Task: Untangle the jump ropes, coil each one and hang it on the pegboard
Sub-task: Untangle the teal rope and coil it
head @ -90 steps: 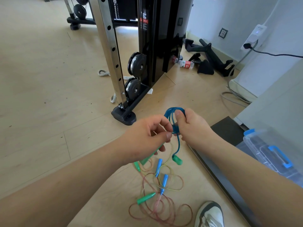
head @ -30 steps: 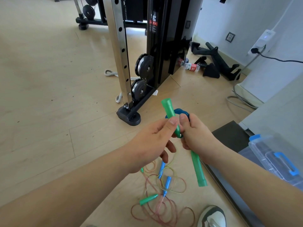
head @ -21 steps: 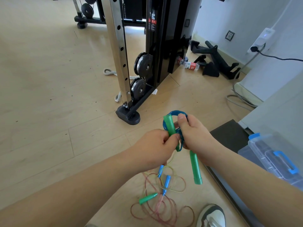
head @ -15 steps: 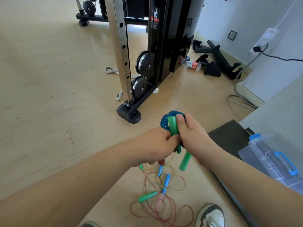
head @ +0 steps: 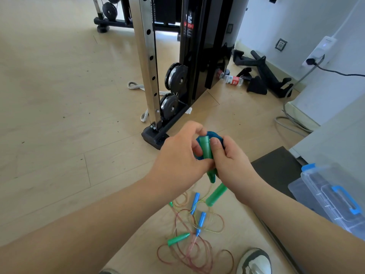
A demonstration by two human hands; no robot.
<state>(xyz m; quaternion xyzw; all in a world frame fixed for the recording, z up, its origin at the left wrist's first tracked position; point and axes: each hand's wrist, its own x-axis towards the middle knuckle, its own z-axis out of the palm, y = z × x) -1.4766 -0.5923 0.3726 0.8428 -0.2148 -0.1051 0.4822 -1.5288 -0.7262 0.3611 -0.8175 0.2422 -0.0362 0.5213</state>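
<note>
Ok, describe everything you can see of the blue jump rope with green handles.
The blue jump rope is a glossy, plastic-looking blue cord wound into a small tight coil, held above the floor. The left hand and right hand grip it from either side, hiding most of it. Its upper green handle stands nearly upright against the coil, wide end up; its lower green handle hangs tilted below the right hand.

Pale wood floor (head: 49, 115); black gym machine (head: 207, 46); white wall (head: 306, 20), possibly socket (head: 280, 44).
</note>
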